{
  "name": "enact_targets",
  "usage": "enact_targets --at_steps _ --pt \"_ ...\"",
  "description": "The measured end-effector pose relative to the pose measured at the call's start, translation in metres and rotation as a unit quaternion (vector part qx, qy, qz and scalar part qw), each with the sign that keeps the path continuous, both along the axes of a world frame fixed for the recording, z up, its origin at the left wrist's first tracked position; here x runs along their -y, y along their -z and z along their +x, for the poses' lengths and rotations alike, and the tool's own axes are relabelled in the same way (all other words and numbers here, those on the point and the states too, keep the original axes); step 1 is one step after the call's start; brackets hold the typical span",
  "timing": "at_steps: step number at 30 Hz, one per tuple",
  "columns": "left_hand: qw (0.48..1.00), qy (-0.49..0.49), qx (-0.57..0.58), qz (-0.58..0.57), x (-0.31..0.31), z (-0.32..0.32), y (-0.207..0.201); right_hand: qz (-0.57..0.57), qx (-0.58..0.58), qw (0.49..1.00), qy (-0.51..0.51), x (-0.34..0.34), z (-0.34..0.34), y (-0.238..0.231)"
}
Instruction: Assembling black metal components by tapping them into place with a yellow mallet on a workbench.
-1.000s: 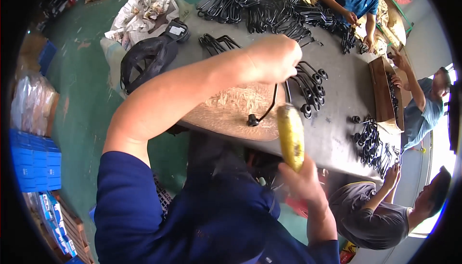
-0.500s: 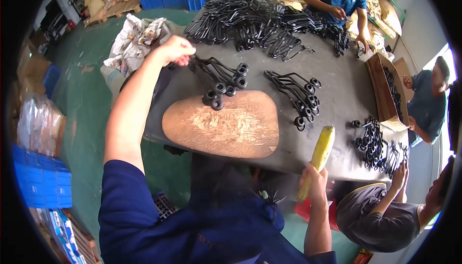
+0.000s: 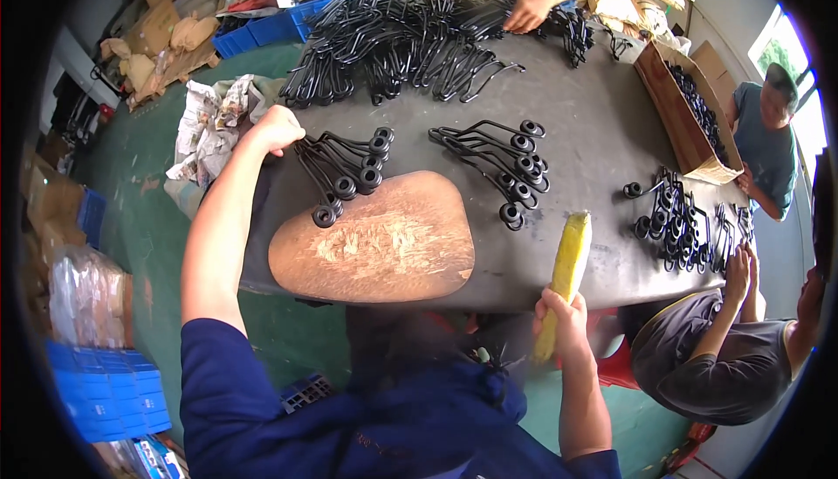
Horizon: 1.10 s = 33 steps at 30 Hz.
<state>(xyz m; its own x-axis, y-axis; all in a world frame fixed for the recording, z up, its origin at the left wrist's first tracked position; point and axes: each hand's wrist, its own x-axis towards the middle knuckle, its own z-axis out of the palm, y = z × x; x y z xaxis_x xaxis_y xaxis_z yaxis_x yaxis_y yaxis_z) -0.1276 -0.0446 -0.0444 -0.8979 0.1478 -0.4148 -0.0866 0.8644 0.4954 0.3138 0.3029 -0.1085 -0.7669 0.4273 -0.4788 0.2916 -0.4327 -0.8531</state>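
Observation:
Closed fingers of my left hand pinch the thin ends of several black bent metal rods. Each rod carries a thick black ring at its other end. The rods fan out towards me and the right, some rings over the upper left edge of a worn wooden board. That board lies at the table's near edge, its middle chipped and splintered. In my right hand is a yellow stick, held upright beyond the board's right side. A second fan of ringed rods lies right of the first.
A large heap of black rods covers the far side of the dark table. A cardboard box of black parts stands at right, near a smaller rod pile. Co-workers are at the far side and right. Crumpled sacks sit at left.
My view has shifted. Against the board, my left hand and its rods have moved left and nearer to me. The far co-worker's hand now reaches over the rod heap.

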Motion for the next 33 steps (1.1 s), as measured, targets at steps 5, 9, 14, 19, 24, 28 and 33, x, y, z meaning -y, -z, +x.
enact_targets --at_steps 5,9,14,19,24,28,33 --pt "0.918 0.199 -0.325 0.108 -0.116 0.061 -0.009 -0.004 0.013 1.000 0.009 0.002 0.001 -0.002" --pt "0.949 0.258 -0.169 0.070 -0.210 0.073 0.053 -0.004 0.006 1.000 0.002 0.002 0.000 0.001" --pt "0.973 0.165 -0.113 0.115 -0.221 0.056 0.094 -0.028 -0.010 0.999 0.021 0.004 0.000 0.004" --pt "0.977 0.117 0.000 0.177 -0.221 0.072 0.065 -0.015 0.000 1.000 0.011 0.001 0.001 0.004" --pt "0.983 0.138 0.031 0.115 -0.228 0.070 0.059 -0.014 -0.003 1.000 0.010 0.002 0.001 0.001" --pt "0.975 0.171 0.025 0.139 -0.222 0.044 0.072 -0.010 -0.003 1.000 0.011 0.002 0.001 0.004" --pt "0.939 0.167 0.013 0.301 -0.222 0.053 0.036 -0.017 -0.013 1.000 0.008 -0.001 0.003 0.007"
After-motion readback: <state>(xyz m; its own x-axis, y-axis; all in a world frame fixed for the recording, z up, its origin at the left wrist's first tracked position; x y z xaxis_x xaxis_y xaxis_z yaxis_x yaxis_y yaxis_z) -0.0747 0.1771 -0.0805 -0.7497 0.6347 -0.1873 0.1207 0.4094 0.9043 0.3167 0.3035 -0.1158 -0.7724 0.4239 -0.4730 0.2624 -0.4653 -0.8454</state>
